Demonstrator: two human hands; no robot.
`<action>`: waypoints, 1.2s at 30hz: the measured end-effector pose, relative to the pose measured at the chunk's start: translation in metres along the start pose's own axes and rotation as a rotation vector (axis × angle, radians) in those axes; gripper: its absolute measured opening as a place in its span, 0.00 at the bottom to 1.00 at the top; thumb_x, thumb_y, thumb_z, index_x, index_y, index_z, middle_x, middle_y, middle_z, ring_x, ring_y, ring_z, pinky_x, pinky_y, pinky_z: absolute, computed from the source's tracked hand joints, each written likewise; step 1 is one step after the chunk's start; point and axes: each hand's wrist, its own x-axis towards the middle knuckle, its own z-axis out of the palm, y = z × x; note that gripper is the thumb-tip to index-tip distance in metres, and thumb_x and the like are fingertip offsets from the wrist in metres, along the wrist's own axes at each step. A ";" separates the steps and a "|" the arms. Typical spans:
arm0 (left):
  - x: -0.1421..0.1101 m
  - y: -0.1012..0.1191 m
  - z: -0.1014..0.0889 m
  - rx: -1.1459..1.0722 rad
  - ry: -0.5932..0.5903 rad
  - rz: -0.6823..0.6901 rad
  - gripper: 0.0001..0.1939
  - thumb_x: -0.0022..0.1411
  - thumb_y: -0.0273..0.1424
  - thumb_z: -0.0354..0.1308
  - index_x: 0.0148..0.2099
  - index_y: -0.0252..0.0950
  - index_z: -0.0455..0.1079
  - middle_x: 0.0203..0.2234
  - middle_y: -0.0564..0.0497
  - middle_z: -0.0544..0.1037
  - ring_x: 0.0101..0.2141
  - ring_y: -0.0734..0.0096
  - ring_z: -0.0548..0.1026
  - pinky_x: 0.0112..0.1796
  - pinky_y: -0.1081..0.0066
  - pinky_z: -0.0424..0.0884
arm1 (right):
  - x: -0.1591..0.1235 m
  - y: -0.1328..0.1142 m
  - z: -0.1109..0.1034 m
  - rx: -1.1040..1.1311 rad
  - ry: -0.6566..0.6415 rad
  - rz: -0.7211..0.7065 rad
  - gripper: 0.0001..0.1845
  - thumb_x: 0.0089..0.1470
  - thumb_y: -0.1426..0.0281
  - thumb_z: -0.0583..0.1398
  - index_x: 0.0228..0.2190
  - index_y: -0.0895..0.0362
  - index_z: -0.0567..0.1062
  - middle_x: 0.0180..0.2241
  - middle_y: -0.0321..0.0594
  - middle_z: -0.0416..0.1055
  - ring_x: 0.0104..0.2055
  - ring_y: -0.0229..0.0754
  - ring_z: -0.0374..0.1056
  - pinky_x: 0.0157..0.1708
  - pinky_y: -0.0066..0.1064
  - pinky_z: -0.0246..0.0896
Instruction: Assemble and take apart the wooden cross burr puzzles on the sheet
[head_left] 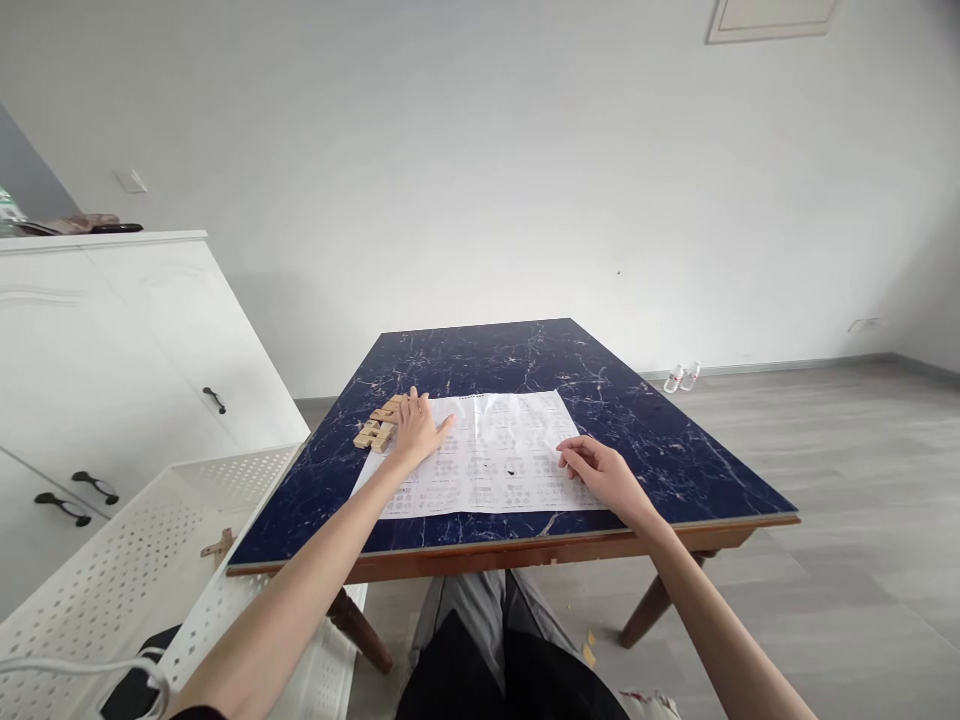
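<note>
A creased white printed sheet (487, 450) lies on the dark blue marbled table (480, 355). It carries rows of small figures and text too fine to read. Wooden puzzle pieces (375, 433), pale and notched, are grouped by the sheet's upper left edge. My left hand (420, 428) is open, fingers spread, reaching over the sheet's left side and touching or covering part of the wooden pieces. Over the sheet's right edge rests my right hand (598, 472), its fingers loosely bent and apart, fingertips at the paper. I see nothing held in it.
White perforated shelving (112, 530) and a white cabinet (135, 330) stand left of the table, with a small wooden piece (217, 543) on the shelving. A white cable (82, 665) crosses the lower left. Two clear bottles (682, 377) are on the floor by the wall.
</note>
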 end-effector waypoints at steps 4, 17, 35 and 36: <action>0.021 -0.005 0.010 0.039 0.013 -0.104 0.51 0.69 0.59 0.49 0.77 0.24 0.48 0.78 0.23 0.45 0.76 0.20 0.37 0.70 0.31 0.35 | 0.001 0.001 0.000 -0.004 -0.004 0.002 0.25 0.62 0.44 0.62 0.40 0.53 0.79 0.34 0.43 0.80 0.31 0.44 0.72 0.35 0.35 0.67; 0.036 -0.017 0.020 0.063 -0.063 -0.155 0.52 0.66 0.62 0.43 0.78 0.29 0.49 0.78 0.30 0.49 0.77 0.26 0.37 0.71 0.32 0.30 | 0.000 -0.005 0.001 0.001 0.001 0.010 0.25 0.62 0.44 0.61 0.39 0.53 0.78 0.34 0.43 0.80 0.31 0.45 0.72 0.34 0.36 0.66; 0.029 -0.009 0.022 0.086 -0.059 -0.160 0.50 0.68 0.63 0.41 0.78 0.33 0.52 0.77 0.29 0.51 0.76 0.22 0.37 0.67 0.22 0.29 | 0.002 -0.003 0.002 0.012 0.011 -0.008 0.23 0.62 0.46 0.62 0.39 0.53 0.79 0.33 0.42 0.81 0.30 0.44 0.73 0.33 0.35 0.67; 0.028 -0.009 0.020 0.084 -0.072 -0.145 0.49 0.68 0.63 0.42 0.78 0.34 0.52 0.77 0.29 0.51 0.76 0.23 0.38 0.67 0.22 0.30 | 0.002 -0.003 0.002 0.013 0.011 -0.009 0.23 0.62 0.46 0.62 0.39 0.53 0.79 0.33 0.42 0.80 0.30 0.44 0.73 0.33 0.35 0.67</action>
